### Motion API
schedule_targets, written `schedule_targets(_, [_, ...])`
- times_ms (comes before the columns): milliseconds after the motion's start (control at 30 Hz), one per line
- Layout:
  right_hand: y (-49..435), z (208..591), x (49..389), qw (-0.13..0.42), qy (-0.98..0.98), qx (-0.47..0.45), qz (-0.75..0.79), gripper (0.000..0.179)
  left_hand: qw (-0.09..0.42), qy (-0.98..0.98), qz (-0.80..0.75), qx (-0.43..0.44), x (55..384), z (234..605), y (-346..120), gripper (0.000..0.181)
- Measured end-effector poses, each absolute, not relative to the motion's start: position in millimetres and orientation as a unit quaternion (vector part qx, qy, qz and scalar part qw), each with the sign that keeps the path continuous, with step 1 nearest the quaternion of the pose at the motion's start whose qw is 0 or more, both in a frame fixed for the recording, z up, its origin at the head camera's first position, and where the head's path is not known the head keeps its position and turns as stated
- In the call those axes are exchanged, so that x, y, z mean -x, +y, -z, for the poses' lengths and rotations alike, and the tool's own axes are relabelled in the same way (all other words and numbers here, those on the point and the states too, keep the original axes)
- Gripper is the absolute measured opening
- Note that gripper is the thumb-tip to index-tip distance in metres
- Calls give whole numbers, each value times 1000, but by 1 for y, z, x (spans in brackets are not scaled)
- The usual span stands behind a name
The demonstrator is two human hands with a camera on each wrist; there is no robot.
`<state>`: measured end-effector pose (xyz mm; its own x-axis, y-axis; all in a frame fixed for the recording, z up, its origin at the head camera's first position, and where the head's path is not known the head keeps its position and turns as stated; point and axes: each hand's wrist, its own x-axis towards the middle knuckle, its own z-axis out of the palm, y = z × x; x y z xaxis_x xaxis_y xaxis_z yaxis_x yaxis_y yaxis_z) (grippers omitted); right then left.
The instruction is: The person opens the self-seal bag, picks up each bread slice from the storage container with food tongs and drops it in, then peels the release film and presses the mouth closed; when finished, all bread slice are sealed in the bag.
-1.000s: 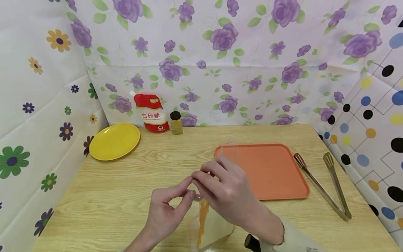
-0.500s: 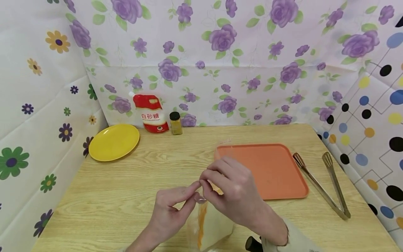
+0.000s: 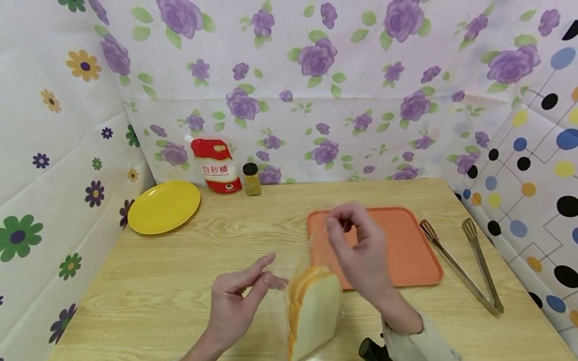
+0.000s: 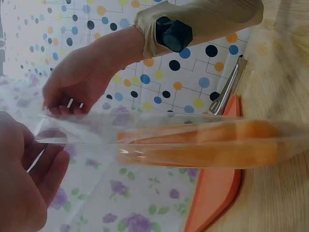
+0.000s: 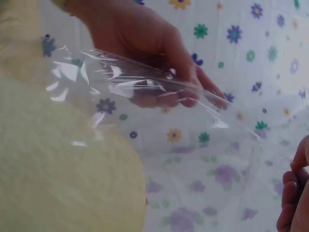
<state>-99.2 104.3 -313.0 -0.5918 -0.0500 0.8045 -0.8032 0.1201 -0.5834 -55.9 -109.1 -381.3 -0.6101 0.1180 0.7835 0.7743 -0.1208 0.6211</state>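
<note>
Sliced bread (image 3: 318, 313) with a golden crust stands upright inside a clear plastic bag (image 4: 91, 129), at the front middle of the table. My left hand (image 3: 237, 303) pinches one edge of the bag's top between thumb and finger, left of the bread. Above and to the right of the bread, my right hand (image 3: 365, 253) pinches another part of the bag's edge. In the right wrist view the film (image 5: 217, 118) stretches taut between the two hands. The bag is so transparent that its outline is hard to follow in the head view.
An orange tray (image 3: 406, 245) lies behind the right hand, with metal tongs (image 3: 469, 281) to its right. At the back left are a yellow plate (image 3: 164, 207), a red-and-white sugar pouch (image 3: 218, 165) and a black-capped jar (image 3: 252, 180). Something black (image 3: 372, 349) shows by the right sleeve.
My hands, close together before, are now apart. The right one moved up and right with the bag's edge, spreading the film. More of the bread shows between them.
</note>
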Motion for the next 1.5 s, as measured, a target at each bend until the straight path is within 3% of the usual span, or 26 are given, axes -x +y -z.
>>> schedule_targets(167, [122, 312, 106, 254, -668, -161, -680, 11, 253, -596, 678, 349, 58, 383, -113, 33])
schedule_targets(367, [146, 311, 119, 262, -627, -54, -732, 16, 254, -599, 680, 338, 59, 382, -116, 33])
schedule_targets(900, [232, 316, 145, 339, -485, 68, -803, 15, 263, -632, 661, 307, 60, 381, -128, 31])
schedule_targets(1333, [300, 322, 142, 388, -394, 153, -819, 21, 256, -617, 668, 327, 70, 380, -131, 29])
schedule_targets(1500, [312, 329, 128, 337, -427, 158, -824, 19, 255, -615, 669, 331, 71, 378, -129, 27])
